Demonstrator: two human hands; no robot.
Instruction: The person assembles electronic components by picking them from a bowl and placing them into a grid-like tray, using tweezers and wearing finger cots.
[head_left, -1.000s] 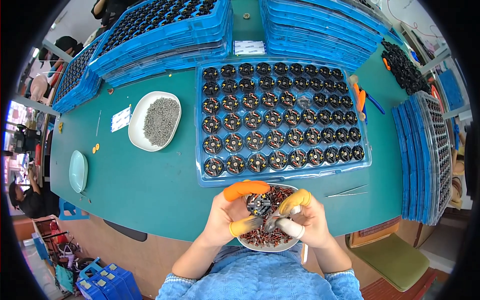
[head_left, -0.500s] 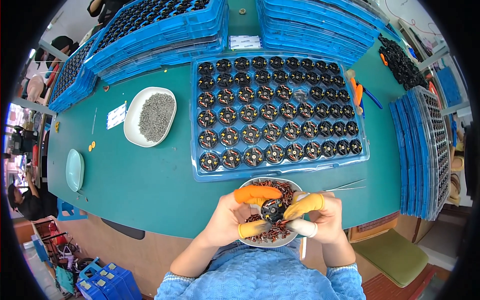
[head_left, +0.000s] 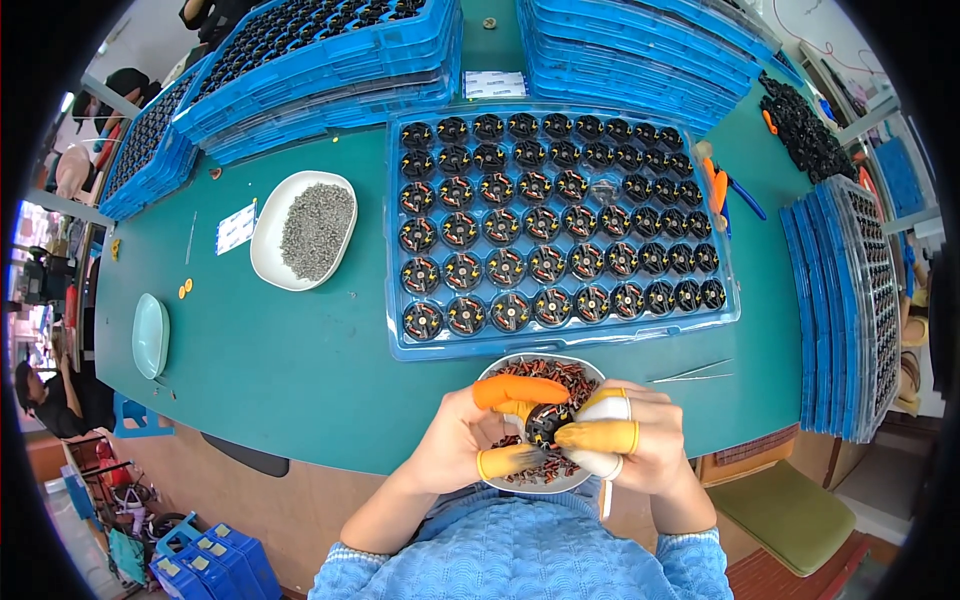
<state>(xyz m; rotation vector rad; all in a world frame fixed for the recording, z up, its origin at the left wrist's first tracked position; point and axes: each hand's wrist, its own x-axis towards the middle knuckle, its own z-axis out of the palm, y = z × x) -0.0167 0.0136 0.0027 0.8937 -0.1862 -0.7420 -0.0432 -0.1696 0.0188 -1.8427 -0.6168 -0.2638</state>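
My left hand [head_left: 452,432], with orange and yellow finger cots, grips a round black plastic part [head_left: 541,424] by its edge between thumb and fingers. My right hand [head_left: 648,438], in white and yellow finger cots, has its fingertips pinched together against the right side of that part. Whatever they pinch is hidden. Both hands are over a pale bowl [head_left: 548,488] filled with small red-and-black components [head_left: 566,376]. Just beyond lies a clear blue tray [head_left: 560,345] with rows of similar round parts, many carrying red and yellow pieces; one pocket in it holds no part.
A white dish [head_left: 262,262] of small grey metal pieces sits left of the tray. Tweezers [head_left: 692,375] lie right of the bowl. Stacked blue trays [head_left: 320,90] stand behind, with another stack [head_left: 822,310] at right. Pliers [head_left: 745,200] and a black parts heap [head_left: 805,125] are farther right.
My right hand's fingers have curled in closer, the yellow-cotted finger dropping down onto the round part's near right side. My left hand keeps its hold on the part almost unmoved.
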